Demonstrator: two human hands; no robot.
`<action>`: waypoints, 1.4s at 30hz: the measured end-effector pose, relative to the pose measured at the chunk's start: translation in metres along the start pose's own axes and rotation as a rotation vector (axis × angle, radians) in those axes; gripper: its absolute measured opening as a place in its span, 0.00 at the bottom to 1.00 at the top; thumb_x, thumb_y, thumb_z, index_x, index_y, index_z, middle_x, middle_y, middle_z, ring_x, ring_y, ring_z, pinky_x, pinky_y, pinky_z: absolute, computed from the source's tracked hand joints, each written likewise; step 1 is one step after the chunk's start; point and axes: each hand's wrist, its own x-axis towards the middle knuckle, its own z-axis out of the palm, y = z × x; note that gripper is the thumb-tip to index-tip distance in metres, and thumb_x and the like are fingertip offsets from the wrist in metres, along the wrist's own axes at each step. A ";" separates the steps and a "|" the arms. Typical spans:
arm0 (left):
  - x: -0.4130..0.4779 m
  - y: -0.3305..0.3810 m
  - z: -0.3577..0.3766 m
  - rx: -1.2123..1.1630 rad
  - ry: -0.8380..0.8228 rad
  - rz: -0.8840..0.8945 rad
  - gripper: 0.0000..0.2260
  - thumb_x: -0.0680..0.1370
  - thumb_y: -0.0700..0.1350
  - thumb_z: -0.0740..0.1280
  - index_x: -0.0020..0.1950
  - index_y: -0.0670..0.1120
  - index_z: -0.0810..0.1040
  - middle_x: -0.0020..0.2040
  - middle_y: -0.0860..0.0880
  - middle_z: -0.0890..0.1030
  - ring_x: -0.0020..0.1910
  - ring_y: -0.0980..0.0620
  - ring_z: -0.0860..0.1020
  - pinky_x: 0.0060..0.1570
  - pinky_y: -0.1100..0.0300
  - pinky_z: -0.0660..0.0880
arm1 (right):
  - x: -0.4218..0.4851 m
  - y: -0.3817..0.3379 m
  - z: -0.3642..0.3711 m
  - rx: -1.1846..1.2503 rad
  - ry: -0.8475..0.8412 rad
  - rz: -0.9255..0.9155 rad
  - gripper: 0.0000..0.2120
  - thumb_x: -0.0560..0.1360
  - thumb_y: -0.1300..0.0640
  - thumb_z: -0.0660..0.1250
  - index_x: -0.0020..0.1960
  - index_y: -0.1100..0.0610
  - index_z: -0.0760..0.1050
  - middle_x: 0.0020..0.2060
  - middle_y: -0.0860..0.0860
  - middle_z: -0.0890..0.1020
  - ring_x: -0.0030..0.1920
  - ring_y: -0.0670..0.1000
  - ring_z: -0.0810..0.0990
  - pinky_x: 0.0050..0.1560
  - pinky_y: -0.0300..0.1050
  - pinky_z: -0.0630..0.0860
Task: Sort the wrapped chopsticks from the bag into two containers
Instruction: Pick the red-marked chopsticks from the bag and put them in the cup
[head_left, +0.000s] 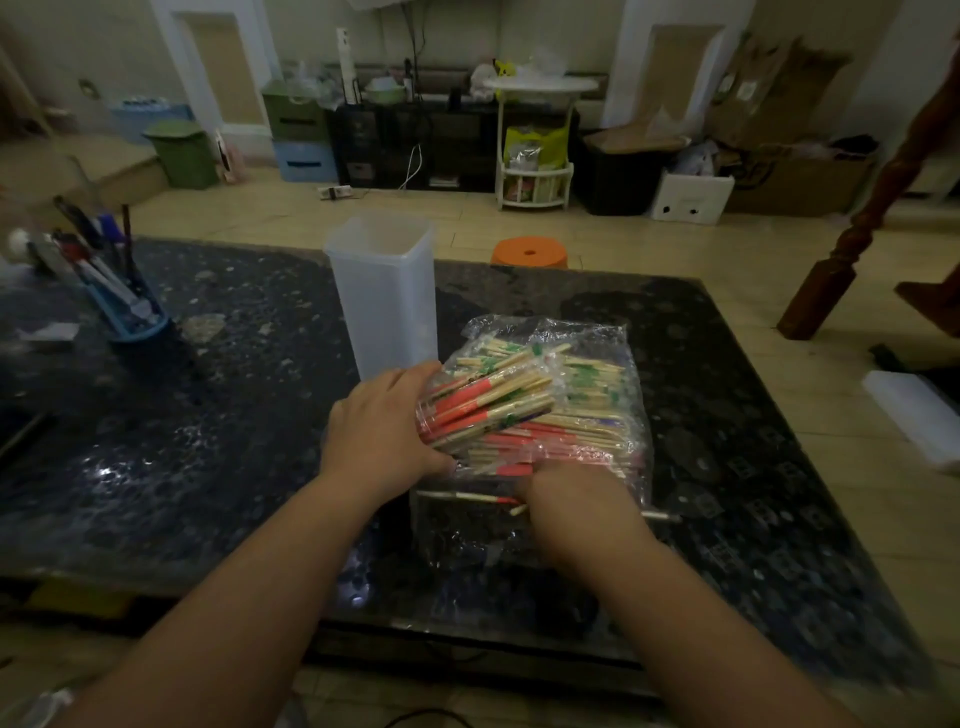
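Observation:
A clear plastic bag (597, 338) full of wrapped chopsticks lies on the dark stone table (208, 415). A bundle of wrapped chopsticks (488, 400) with red and green print sticks out of its near left side, and my left hand (384, 431) grips that bundle's end. My right hand (571, 504) rests on the bag's near edge, fingers curled over the plastic and a few chopsticks. One loose wrapped chopstick (462, 497) lies on the table between my hands. A tall translucent square container (384, 296) stands upright just behind my left hand; it looks empty.
A blue pen holder (130, 312) with pens leans at the table's left. An orange stool (530, 253) stands beyond the far edge. A white translucent lid or box (914, 415) lies off the table's right side. Shelves, bins and boxes line the back wall.

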 end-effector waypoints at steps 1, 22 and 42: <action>0.000 0.000 -0.001 -0.006 -0.001 -0.002 0.47 0.63 0.60 0.79 0.77 0.60 0.59 0.71 0.53 0.71 0.69 0.48 0.68 0.67 0.47 0.65 | -0.001 0.000 -0.006 -0.005 -0.004 -0.009 0.14 0.77 0.58 0.62 0.61 0.52 0.78 0.53 0.54 0.80 0.53 0.58 0.79 0.52 0.50 0.75; -0.001 0.003 -0.008 -0.039 0.005 -0.030 0.41 0.63 0.57 0.81 0.72 0.56 0.68 0.65 0.50 0.75 0.65 0.45 0.73 0.63 0.46 0.70 | -0.040 0.003 -0.103 -0.024 0.708 0.000 0.17 0.75 0.42 0.59 0.37 0.51 0.76 0.30 0.47 0.74 0.29 0.49 0.66 0.28 0.41 0.63; -0.001 0.001 0.000 0.029 0.042 0.053 0.45 0.65 0.61 0.78 0.77 0.59 0.60 0.70 0.53 0.72 0.69 0.48 0.69 0.68 0.46 0.65 | -0.019 0.009 -0.074 1.599 0.942 0.305 0.05 0.75 0.56 0.72 0.41 0.56 0.81 0.32 0.56 0.84 0.32 0.52 0.83 0.33 0.39 0.80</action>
